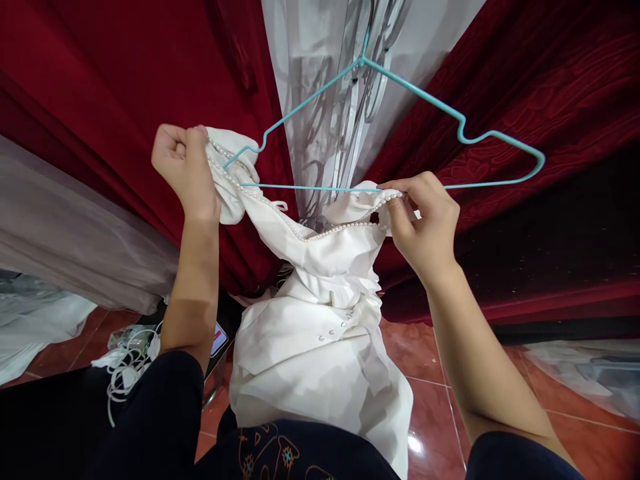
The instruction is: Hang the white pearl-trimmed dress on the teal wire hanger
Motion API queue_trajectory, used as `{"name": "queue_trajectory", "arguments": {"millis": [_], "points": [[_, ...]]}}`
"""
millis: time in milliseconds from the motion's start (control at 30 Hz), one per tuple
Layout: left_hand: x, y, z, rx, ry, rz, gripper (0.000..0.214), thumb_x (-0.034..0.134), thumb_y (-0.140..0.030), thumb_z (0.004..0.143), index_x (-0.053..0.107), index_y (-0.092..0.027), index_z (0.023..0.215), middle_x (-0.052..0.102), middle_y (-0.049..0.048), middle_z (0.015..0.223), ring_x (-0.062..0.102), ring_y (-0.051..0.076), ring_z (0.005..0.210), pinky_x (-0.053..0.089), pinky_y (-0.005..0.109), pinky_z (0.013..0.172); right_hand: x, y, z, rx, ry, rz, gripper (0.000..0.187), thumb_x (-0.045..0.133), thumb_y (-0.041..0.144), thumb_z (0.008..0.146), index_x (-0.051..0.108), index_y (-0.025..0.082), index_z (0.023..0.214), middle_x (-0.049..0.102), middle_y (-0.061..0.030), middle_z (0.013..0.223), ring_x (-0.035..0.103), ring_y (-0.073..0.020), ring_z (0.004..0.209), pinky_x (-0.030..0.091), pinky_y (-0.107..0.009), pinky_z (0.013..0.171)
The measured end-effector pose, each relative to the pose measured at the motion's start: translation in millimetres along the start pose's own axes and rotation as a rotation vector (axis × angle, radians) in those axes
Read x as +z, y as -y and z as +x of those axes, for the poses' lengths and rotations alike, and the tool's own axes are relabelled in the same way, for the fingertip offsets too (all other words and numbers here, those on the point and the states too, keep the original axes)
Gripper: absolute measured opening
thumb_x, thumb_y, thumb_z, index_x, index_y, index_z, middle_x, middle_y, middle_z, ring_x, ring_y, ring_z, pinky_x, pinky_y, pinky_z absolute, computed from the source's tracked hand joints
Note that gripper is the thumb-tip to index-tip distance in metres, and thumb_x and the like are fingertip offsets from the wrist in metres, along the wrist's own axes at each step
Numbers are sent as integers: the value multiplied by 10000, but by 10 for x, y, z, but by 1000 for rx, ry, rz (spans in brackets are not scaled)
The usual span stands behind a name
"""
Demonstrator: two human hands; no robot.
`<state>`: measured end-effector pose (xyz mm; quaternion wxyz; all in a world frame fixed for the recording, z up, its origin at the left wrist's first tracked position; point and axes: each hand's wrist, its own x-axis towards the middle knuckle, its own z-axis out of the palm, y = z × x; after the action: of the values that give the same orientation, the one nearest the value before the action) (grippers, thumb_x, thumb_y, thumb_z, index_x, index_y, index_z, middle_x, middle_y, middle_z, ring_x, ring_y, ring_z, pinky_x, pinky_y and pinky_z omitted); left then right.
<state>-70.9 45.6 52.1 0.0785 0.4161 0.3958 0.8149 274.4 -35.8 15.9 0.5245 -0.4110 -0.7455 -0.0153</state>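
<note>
A white garment [320,333] with a pearl-beaded neckline hangs down in front of me. My left hand [183,167] is closed on its left shoulder, which sits over the left end of a teal wire hanger [450,110]. My right hand [425,217] pinches the beaded edge at the other shoulder, just below the hanger's bottom bar. The hanger's hook goes up out of view against a sheer patterned curtain [340,87]. The hanger's right end is bare.
Dark red velvet drapes [525,80] hang on both sides behind the hanger. The floor is glossy red-brown tile [435,393]. White cables [127,367] and a small device lie at lower left, and pale fabric [35,320] lies at the far left.
</note>
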Motion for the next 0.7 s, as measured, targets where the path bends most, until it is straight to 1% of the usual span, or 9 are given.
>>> {"name": "queue_trajectory", "arguments": {"millis": [67, 167, 267, 333, 433, 467, 500, 600, 700], "points": [[107, -108, -11, 126, 101, 58, 421, 718, 16, 902, 406, -183, 702, 385, -55, 650, 410, 42, 611, 386, 258, 636, 13, -11, 1, -1, 9, 15, 267, 541, 392, 1052, 734, 218, 991, 693, -78, 918, 652, -210, 854, 516, -369, 753], [253, -210, -86, 280, 350, 161, 355, 825, -340, 938, 508, -233, 820, 539, -23, 759, 542, 101, 677, 414, 327, 635, 37, -42, 13, -6, 5, 41, 301, 534, 422, 1055, 730, 210, 968, 678, -72, 880, 638, -204, 827, 510, -362, 738], [331, -234, -173, 304, 544, 236, 230, 672, -511, 1037, 645, -314, 922, 711, 22, 950, 689, 216, 916, 537, 439, 823, 58, -71, 21, -22, -20, 70, 301, 541, 417, 1056, 724, 203, 948, 676, -70, 873, 637, -200, 831, 506, -355, 741], [340, -248, -282, 400, 533, 239, 333, 494, -576, 1113, 699, -328, 1028, 733, 38, 1098, 686, 239, 1119, 528, 483, 1006, 71, -84, 23, -22, -29, 81, 300, 546, 419, 1055, 715, 203, 934, 674, -69, 872, 636, -199, 836, 506, -354, 746], [324, -315, -603, 583, 467, 162, 300, 438, -450, 1161, 684, -279, 1159, 679, 52, 1205, 624, 207, 1233, 483, 455, 1121, 93, -101, 24, -5, -25, 77, 306, 539, 434, 1056, 704, 208, 932, 662, -65, 871, 628, -197, 832, 504, -358, 747], [323, -340, -741, 610, 530, 145, 242, 456, -371, 1161, 675, -268, 1168, 677, 50, 1190, 628, 199, 1206, 488, 437, 1108, 101, -108, 26, -2, -24, 72, 302, 538, 433, 1055, 703, 210, 937, 658, -64, 872, 624, -197, 830, 503, -359, 747], [327, -360, -881, 637, 654, 139, 235, 443, -319, 1159, 672, -265, 1167, 693, 47, 1149, 650, 198, 1150, 509, 417, 1058, 108, -115, 29, 1, -26, 68, 291, 537, 423, 1053, 703, 211, 944, 656, -64, 874, 621, -197, 832, 502, -359, 747], [371, -364, -1223, 593, 960, 258, 291, 407, -201, 1131, 685, -231, 1209, 738, 57, 1151, 686, 218, 1087, 521, 397, 972, 124, -126, 31, 1, -33, 62, 232, 539, 345, 1036, 706, 209, 949, 651, -60, 876, 621, -194, 840, 503, -355, 750], [429, -329, -1368, 510, 973, 314, 377, 419, -42, 1039, 720, -201, 1201, 764, 47, 1146, 699, 206, 1069, 499, 365, 939, 136, -101, -8, -4, -32, 47, 202, 521, 242, 994, 720, 208, 993, 661, -66, 917, 641, -199, 882, 529, -364, 784]]}}
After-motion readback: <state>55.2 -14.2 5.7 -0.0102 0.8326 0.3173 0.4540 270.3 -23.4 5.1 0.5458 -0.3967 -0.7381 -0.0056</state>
